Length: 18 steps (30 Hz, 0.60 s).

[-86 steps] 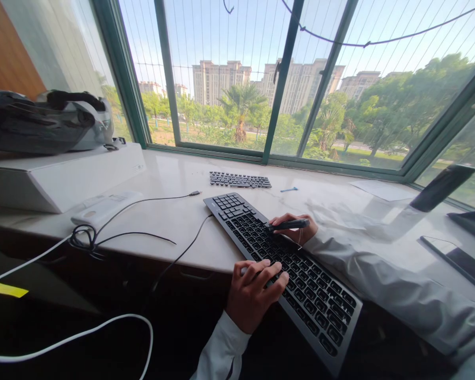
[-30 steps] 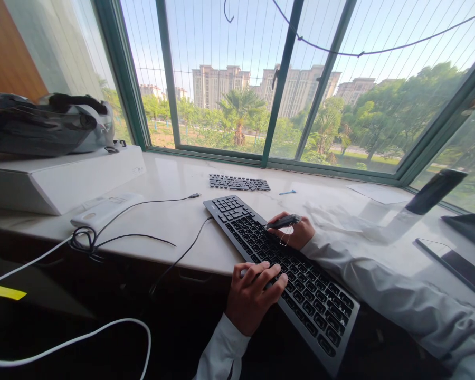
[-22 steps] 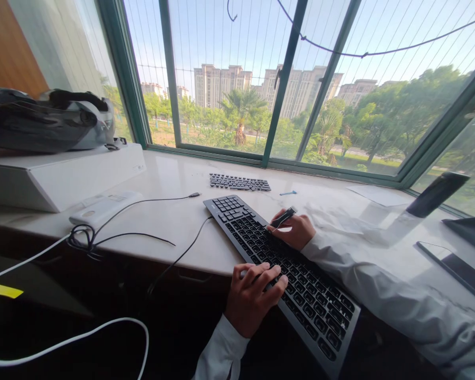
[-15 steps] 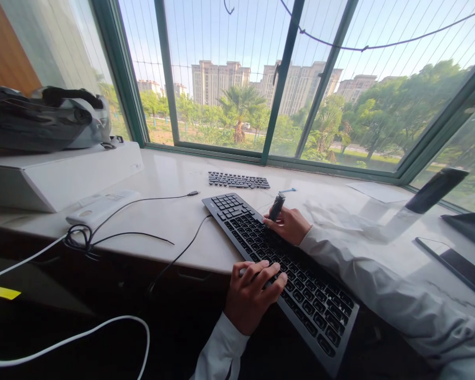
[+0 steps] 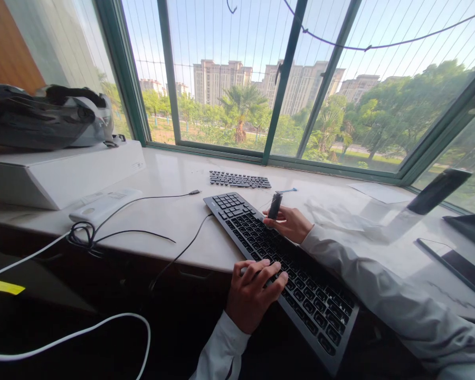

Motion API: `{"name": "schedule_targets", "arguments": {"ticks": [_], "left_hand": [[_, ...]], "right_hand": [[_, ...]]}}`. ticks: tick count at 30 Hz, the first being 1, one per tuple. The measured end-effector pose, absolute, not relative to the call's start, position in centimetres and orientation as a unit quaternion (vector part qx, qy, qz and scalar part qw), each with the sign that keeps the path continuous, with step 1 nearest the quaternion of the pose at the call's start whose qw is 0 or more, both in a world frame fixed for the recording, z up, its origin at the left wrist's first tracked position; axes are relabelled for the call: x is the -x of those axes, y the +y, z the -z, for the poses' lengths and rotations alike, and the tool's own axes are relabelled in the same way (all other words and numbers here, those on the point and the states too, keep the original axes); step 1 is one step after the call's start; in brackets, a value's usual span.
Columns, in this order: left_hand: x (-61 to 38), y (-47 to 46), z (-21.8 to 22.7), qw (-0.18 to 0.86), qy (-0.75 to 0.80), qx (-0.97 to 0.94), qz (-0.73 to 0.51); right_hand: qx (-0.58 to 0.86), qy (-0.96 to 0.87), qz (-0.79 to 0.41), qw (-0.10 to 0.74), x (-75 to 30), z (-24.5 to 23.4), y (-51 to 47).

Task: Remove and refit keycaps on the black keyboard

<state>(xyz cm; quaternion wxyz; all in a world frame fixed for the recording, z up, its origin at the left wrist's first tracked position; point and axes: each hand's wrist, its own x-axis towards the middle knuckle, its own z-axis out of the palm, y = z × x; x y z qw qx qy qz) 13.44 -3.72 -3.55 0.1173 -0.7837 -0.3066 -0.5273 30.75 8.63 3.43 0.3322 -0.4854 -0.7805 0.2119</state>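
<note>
A black keyboard lies slanted, its near end jutting past the table edge. Most of it has bare key sockets, while keycaps cover its far end. My left hand grips the keyboard's near side, with curved fingers over the sockets; its underside is hidden. In my right hand, a short, dark, block-like object is pinched nearly upright just above the far part of the keyboard. What kind of object it is I cannot tell. Loose keycaps lie in rows beyond the keyboard.
A thin blue tool lies near the keycaps. To the left are a white power strip, black cables and a white box bearing a dark bag. A phone and clear plastic lie right.
The dark object in my right hand has tipped a little more upright, and that hand has shifted slightly. My left hand stays on the keyboard. The whole view has moved a touch.
</note>
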Motion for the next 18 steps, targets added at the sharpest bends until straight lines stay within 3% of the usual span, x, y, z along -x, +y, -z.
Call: {"name": "schedule_targets", "arguments": {"ticks": [4, 12, 18], "left_hand": [[-13.4, -3.8, 3.4, 0.115, -0.31, 0.784, 0.526], [-13.3, -3.9, 3.5, 0.11, -0.309, 0.79, 0.518], [-13.3, -3.8, 3.6, 0.118, -0.313, 0.791, 0.512]], "right_hand": [[0.473, -0.793, -0.181, 0.339, -30.5, -3.3, 8.7], [0.465, -0.83, -0.138, 0.274, -30.4, -3.4, 8.5], [0.466, -0.857, -0.038, 0.217, -29.9, -3.7, 7.7]]}}
